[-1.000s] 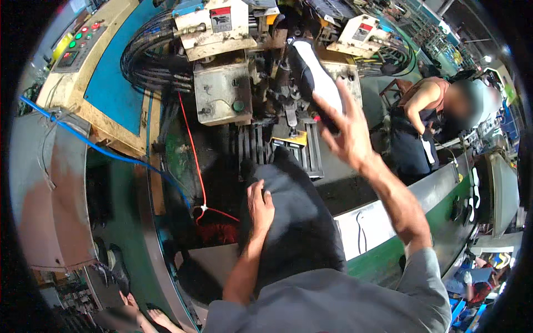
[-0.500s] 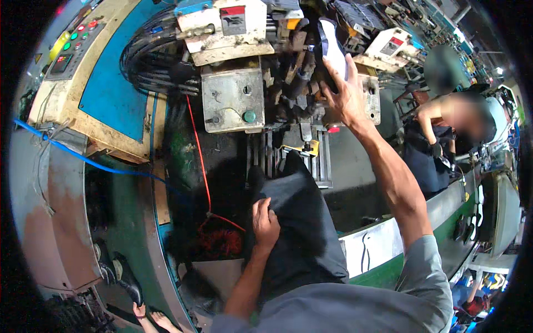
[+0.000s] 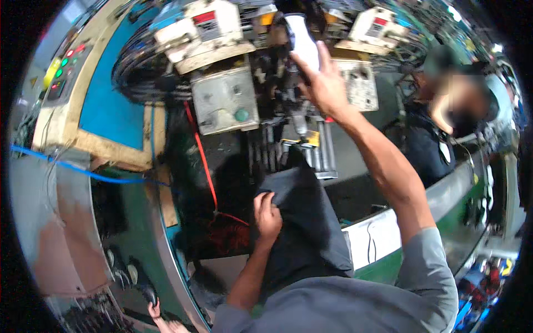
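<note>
My right hand (image 3: pixel 328 91) reaches up to the machine and grips the near end of a shoe (image 3: pixel 302 41). The shoe's long white underside faces me, with a dark edge along its left. My fingers and thumb lie on either side of that end. Behind the shoe, dark machine parts hide its far end. Lower down, my left hand (image 3: pixel 267 215) rests on my dark-trousered leg, fingers loosely bent and holding nothing.
Metal boxes (image 3: pixel 225 101) flank the machine's middle. A control panel (image 3: pixel 68 75) with buttons stands far left. A red hose (image 3: pixel 202 155) hangs beside my legs. Another person (image 3: pixel 430 139) sits at right. At lower left, another person's hand (image 3: pixel 154 308) touches a dark shoe (image 3: pixel 149 294).
The view has shifted, and the machine sits differently in it. My right hand and the shoe now appear further left, in line with the machine's middle. My left hand stays on my leg.
</note>
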Motion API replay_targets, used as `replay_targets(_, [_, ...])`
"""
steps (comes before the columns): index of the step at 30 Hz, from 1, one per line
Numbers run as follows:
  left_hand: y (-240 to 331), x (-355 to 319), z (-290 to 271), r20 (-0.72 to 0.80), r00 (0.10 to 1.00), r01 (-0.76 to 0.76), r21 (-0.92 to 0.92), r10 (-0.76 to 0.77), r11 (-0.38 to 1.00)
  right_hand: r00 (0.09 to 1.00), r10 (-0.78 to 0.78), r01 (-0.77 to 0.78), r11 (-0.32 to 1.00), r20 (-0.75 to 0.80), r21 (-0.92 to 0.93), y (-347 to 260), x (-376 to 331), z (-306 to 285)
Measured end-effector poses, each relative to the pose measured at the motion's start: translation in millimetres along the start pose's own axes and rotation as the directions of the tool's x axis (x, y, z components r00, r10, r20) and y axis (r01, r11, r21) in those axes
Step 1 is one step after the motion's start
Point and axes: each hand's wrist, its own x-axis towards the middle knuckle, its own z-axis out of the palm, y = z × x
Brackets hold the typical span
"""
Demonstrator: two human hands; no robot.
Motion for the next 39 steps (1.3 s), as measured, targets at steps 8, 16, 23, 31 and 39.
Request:
replay_targets(8, [-5, -9, -6, -0.029, 0.999, 0.023, 0.013, -0.023, 1.0, 0.968, -0.129, 0.128, 0.992, -0.214, -0.02, -9, 1, 17])
replay_targets(16, [-7, -3, -10, 0.004, 1.0, -0.003, 0.073, 0.002, 0.997, 0.959, -0.14, 0.142, 0.99, -0.247, -0.013, -1, 33, 28])
replay_targets(23, [-3, 5, -6, 0.025, 0.997, 0.075, 0.074, -0.077, 0.994, 0.947, -0.178, 0.16, 0.983, -0.266, -0.087, 36, 119, 69])
replay_targets(31, [-11, 12, -10, 0.061, 0.985, 0.155, 0.098, -0.161, 0.983, 0.96, -0.14, 0.117, 0.987, -0.242, -0.108, 37, 168, 69])
replay_targets(39, [-20, 6, -12, 0.112, 0.983, 0.14, 0.08, -0.149, 0.987, 0.972, -0.147, 0.123, 0.983, -0.182, -0.137, 32, 187, 43])
